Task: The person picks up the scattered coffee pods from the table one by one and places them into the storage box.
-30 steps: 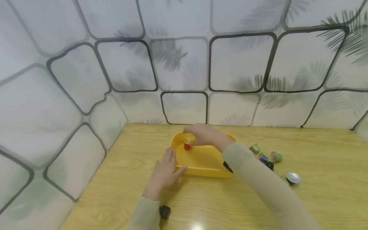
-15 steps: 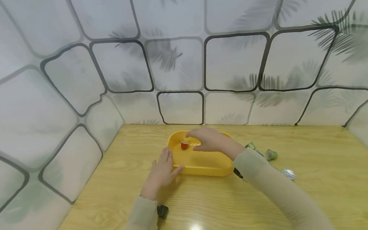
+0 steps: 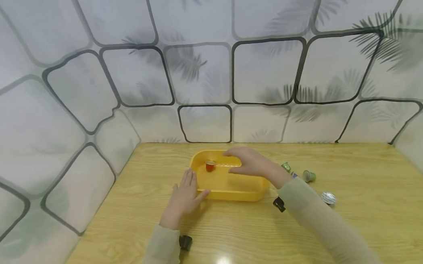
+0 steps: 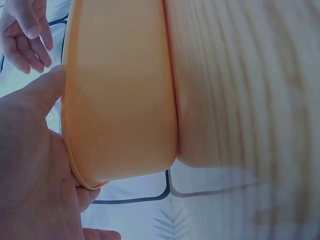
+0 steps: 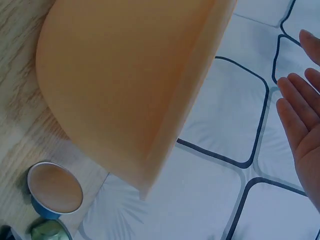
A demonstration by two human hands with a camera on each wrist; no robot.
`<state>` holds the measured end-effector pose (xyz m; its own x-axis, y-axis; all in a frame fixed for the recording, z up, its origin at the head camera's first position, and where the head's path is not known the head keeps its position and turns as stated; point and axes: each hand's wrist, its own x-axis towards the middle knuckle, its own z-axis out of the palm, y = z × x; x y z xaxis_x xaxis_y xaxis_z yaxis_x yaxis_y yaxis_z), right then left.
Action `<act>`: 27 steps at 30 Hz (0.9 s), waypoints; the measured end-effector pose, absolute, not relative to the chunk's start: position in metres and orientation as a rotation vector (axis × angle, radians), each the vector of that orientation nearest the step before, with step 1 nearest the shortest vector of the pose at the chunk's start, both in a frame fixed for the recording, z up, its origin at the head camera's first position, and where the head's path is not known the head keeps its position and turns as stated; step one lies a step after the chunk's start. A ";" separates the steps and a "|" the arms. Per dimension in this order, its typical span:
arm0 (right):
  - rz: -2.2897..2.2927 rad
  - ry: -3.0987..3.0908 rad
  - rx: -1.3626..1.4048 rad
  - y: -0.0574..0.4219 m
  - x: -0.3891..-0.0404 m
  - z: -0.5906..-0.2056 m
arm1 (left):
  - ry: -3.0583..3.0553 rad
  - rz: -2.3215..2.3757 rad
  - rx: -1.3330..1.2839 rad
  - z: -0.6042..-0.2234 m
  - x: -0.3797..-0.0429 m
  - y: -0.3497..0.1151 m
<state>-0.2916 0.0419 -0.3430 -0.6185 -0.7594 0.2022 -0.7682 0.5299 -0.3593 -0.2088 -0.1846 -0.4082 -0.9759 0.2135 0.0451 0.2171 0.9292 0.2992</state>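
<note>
A yellow plastic tray (image 3: 230, 196) stands on the wooden table, with one red coffee capsule (image 3: 210, 166) inside near its far left corner. My left hand (image 3: 183, 200) rests at the near left corner, straight fingers along the left side and the thumb on the front rim. Over the tray's right half hovers my right hand (image 3: 250, 164), its fingers loosely bent and nothing between them. To the right of the tray, partly behind the right sleeve, lie a green capsule (image 3: 286, 167), a blue capsule (image 5: 55, 187), a pale green capsule (image 3: 309, 176) and a silver-topped capsule (image 3: 328, 198).
Behind the wooden table (image 3: 129, 217) rises a wall covering (image 3: 205, 122) with a stone and palm-leaf pattern, which also runs along the left side. Small black pieces (image 3: 185, 242) sit at both sleeves.
My right hand has drawn back to the right, away from the red capsule, which stays in the tray. The left hand keeps its place on the tray, and the head view has turned slightly right.
</note>
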 end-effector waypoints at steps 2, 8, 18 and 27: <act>0.694 -2.732 1.340 0.046 -0.291 -0.345 | -3.074 -0.480 -0.339 -0.409 -0.209 -0.184; 0.830 -2.705 1.290 0.058 -0.289 -0.354 | -3.073 -0.480 -0.339 -0.409 -0.210 -0.184; 1.022 -2.664 1.229 0.076 -0.279 -0.370 | -3.083 -0.488 -0.338 -0.408 -0.208 -0.185; 1.093 -2.597 1.220 0.089 -0.273 -0.376 | -3.077 -0.471 -0.352 -0.408 -0.208 -0.185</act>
<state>-0.2730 0.0889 -0.3756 -0.6821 -0.6460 0.3427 -0.6967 0.4317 -0.5729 -0.2084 -0.1846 -0.4075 -0.9747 0.2194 0.0430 0.2222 0.9295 0.2943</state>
